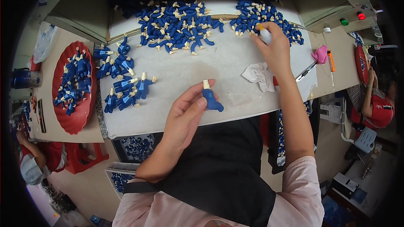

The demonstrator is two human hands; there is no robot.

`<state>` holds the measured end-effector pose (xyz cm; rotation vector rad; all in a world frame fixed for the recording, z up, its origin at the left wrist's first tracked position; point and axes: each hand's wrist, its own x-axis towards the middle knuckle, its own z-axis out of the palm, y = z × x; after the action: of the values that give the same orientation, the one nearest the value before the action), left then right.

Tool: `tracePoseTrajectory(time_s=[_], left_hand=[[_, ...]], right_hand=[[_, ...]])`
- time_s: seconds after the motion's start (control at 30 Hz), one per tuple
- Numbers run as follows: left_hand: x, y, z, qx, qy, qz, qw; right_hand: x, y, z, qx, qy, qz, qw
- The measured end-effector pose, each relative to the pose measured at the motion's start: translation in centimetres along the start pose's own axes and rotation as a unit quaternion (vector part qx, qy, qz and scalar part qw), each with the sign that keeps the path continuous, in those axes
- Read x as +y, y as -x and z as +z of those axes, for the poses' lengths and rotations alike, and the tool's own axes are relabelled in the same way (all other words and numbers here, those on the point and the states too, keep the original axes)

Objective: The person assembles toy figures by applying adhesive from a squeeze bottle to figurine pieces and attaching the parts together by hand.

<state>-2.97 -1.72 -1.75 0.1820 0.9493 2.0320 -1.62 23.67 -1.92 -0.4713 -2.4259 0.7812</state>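
Observation:
My left hand [187, 111] is closed around a blue figurine body [213, 101] with a cream neck, held upright near the table's front edge. My right hand [273, 48] is farther off at the back right, gripping a small white bottle [265, 37] with a yellowish tip. Its fingertips are beside a pile of small blue doll arms [290, 29] with cream hands; whether they touch one I cannot tell. A larger pile of blue doll arms [179, 25] lies at the back middle. Several figurines with light-blue fronts [126, 85] lie or stand at the left.
A red scalloped tray [75, 117] full of blue figurines stands far left. A crumpled white cloth [257, 75], tweezers [306, 72], a pink cloth [320, 54] and an orange marker-like tool [331, 61] lie at the right. Other people sit at both sides. Grey box walls [336, 0] frame the back.

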Motion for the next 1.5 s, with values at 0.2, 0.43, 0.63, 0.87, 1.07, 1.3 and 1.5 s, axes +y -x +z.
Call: tracePoseTrajectory(time_s=[0.2,0.43,0.63,0.87,1.07,1.3,1.5], left_hand=[[0.0,-0.2,0.3,0.023,0.001,0.004,1.0],[0.2,-0.2,-0.1,-0.032,0.062,-0.041,0.997],[-0.1,-0.1,1.0,-0.019,0.023,-0.059,0.998],[-0.5,0.3,1.2,-0.039,-0.021,-0.048,0.998],[-0.4,0.7,1.6,-0.034,-0.011,-0.054,0.998],[-0.4,0.6,1.5,-0.048,-0.004,-0.055,0.997],[-0.5,0.6,1.2,-0.054,0.004,-0.056,0.997]], right_hand=[[-0.8,-0.6,1.3,0.011,0.155,0.0,0.988],[-4.4,3.6,-1.9,-0.015,-0.143,0.116,0.983],[-8.5,9.9,-3.0,-0.071,-0.277,0.014,0.958],[-9.2,11.0,-2.1,-0.018,-0.251,-0.041,0.967],[-9.4,11.4,-1.8,0.02,-0.23,-0.081,0.97],[-9.5,11.3,-1.6,0.026,-0.21,-0.097,0.973],[-9.6,11.3,-1.5,0.032,-0.182,-0.115,0.976]])
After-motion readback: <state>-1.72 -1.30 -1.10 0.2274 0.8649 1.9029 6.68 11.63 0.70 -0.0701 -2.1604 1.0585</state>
